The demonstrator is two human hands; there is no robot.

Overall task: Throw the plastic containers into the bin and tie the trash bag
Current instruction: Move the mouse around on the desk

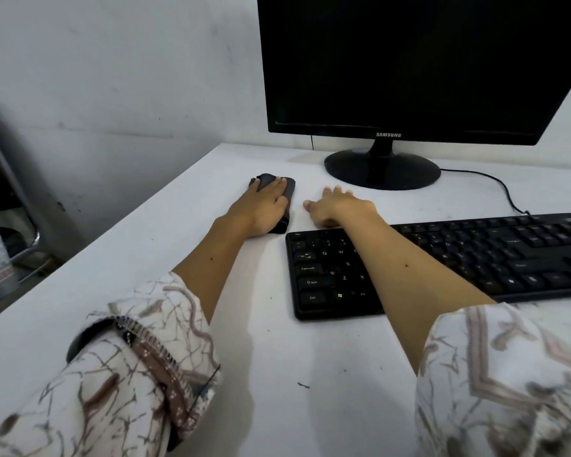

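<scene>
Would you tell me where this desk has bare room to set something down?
Free: the near desk between the two sleeves, in front of the keyboard, and the strip along the left edge. Crowded: the back, where the left hand rests on a dark object, the right hand lies flat, and the monitor stands.

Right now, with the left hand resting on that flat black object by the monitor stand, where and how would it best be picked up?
The black object lies flat on the white desk under the left hand, long axis running away from the person. Probably best pinched across its two long edges from above, thumb on the keyboard side, since its low profile leaves little to grip elsewhere. The right hand rests flat beside it.
</scene>
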